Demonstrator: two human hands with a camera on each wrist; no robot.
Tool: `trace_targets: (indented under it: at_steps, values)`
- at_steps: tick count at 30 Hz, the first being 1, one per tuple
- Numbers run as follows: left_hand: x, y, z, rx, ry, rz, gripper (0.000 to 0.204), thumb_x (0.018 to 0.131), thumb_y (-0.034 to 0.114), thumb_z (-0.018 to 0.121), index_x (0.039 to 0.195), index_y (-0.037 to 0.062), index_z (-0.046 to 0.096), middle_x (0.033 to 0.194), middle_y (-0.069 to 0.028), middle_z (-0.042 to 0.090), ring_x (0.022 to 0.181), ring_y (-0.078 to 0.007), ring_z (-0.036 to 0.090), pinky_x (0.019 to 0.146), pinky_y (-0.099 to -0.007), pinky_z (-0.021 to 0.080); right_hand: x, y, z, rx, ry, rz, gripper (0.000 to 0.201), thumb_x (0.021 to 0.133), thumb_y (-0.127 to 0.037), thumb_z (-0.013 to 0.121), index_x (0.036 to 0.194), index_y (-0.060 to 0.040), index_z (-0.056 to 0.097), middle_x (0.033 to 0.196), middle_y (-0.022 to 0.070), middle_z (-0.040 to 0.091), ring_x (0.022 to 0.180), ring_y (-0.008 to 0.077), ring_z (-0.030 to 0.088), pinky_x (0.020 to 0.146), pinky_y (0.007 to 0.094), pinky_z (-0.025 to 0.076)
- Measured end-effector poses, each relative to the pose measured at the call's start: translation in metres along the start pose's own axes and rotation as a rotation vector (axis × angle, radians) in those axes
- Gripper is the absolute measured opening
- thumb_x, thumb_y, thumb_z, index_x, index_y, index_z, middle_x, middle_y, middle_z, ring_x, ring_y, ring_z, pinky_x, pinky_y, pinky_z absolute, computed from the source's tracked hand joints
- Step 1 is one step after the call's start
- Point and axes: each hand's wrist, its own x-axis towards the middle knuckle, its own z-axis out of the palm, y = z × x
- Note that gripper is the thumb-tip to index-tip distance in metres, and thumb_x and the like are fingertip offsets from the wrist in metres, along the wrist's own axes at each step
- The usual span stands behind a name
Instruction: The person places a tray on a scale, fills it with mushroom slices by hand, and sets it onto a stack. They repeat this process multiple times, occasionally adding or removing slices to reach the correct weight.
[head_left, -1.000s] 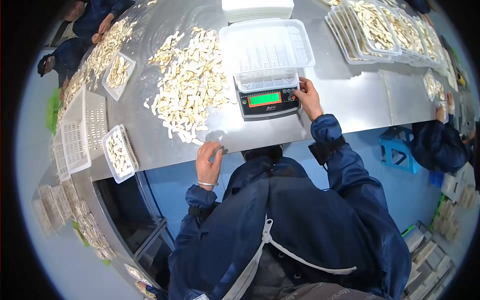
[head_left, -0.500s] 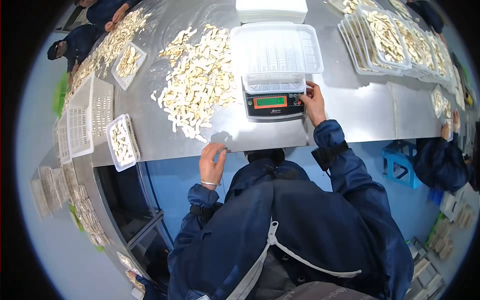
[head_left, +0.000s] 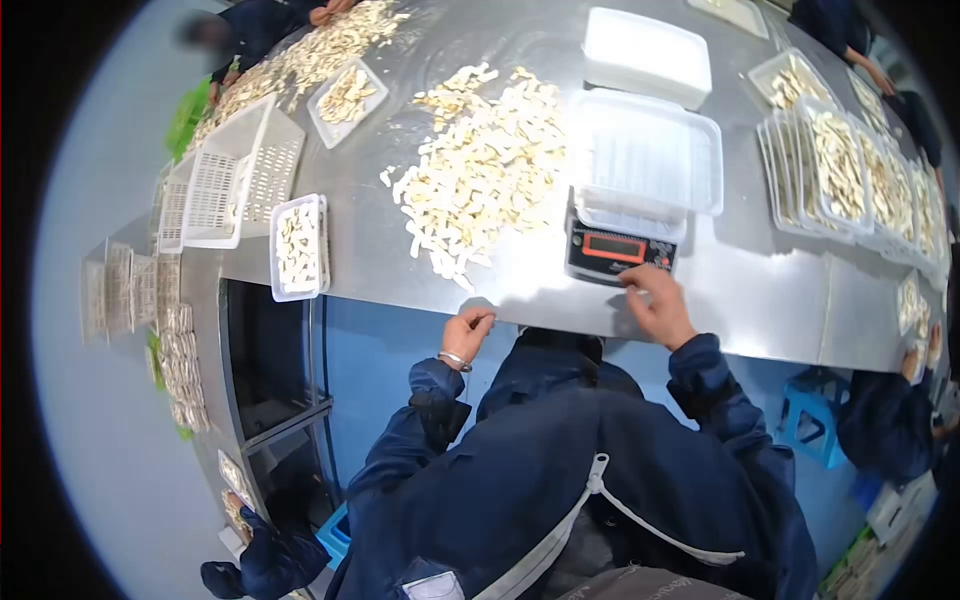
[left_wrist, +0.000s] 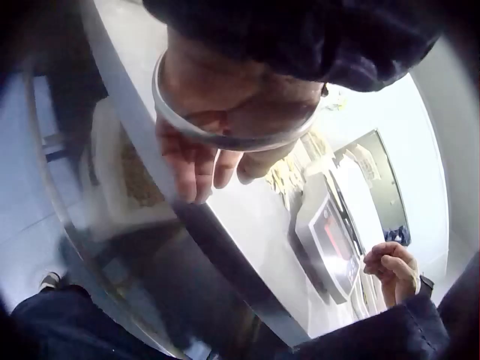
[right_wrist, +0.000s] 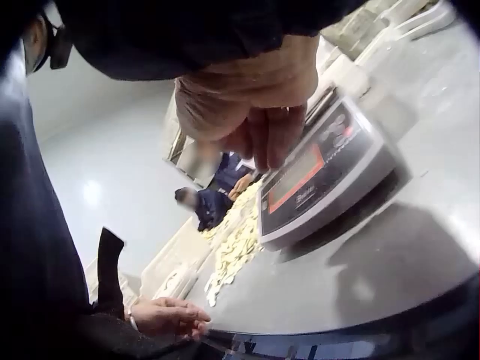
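Observation:
A digital scale [head_left: 620, 250] with a grey, unlit display stands on the steel table, bearing a clear plastic tray [head_left: 650, 150]. My right hand [head_left: 658, 308] hovers just in front of the scale's keypad side, fingers loosely bent and holding nothing. In the right wrist view its fingertips overlap the scale [right_wrist: 326, 180]. By the table's front edge my left hand [head_left: 467, 335] hangs with relaxed fingers and nothing in it. A loose heap of pale sliced pieces [head_left: 490, 170], resembling mushroom slices, lies left of the scale.
Stacked white trays [head_left: 648, 55] stand behind the scale. Filled trays [head_left: 840, 170] overlap at the right. On the left are a perforated white basket [head_left: 270, 160], a filled tray [head_left: 298, 248] near the edge and another tray [head_left: 347, 103]. Other people work around the table.
My right hand has come off the scale's keys and drawn back towards me. The scale's green display has gone dark. The head view has swung left.

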Motion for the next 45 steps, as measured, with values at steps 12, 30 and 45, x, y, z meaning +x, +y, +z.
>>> trace_targets:
  at_steps: [12, 30, 45]
  values:
    - [0.101, 0.038, -0.076, -0.152, -0.249, -0.076, 0.023, 0.091, 0.023, 0.063, 0.095, -0.0002, 0.066, 0.069, -0.0044, 0.063, 0.059, -0.0106, 0.059, 0.054, -0.0238, 0.049, 0.051, -0.011, 0.115, -0.162, -0.616, 0.143, 0.025, 0.079, -0.018, 0.055, 0.098, -0.0027, 0.062, 0.094, 0.0168, 0.064, 0.086, 0.0352, 0.063, 0.078, 0.0439, 0.048]
    - [0.175, 0.044, -0.183, 0.394, -0.977, -0.032, 0.031, 0.088, 0.031, 0.061, 0.092, 0.0019, 0.068, 0.081, -0.0060, 0.068, 0.075, -0.0134, 0.063, 0.070, -0.0291, 0.050, 0.136, -0.039, 0.224, 0.131, -0.858, 0.381, 0.038, 0.075, -0.014, 0.053, 0.111, -0.0075, 0.065, 0.094, 0.0180, 0.067, 0.089, 0.0356, 0.063, 0.079, 0.0434, 0.049]
    - [0.184, 0.157, -0.062, -0.247, -0.774, 0.189, 0.055, 0.096, 0.017, 0.053, 0.144, 0.0027, 0.032, 0.132, -0.0176, 0.050, 0.120, -0.0185, 0.050, 0.096, -0.0285, 0.044, 0.128, -0.080, 0.143, -0.260, -0.325, 0.293, 0.009, 0.077, -0.010, 0.056, 0.081, -0.0021, 0.058, 0.081, 0.0139, 0.059, 0.083, 0.0342, 0.058, 0.073, 0.0454, 0.046]
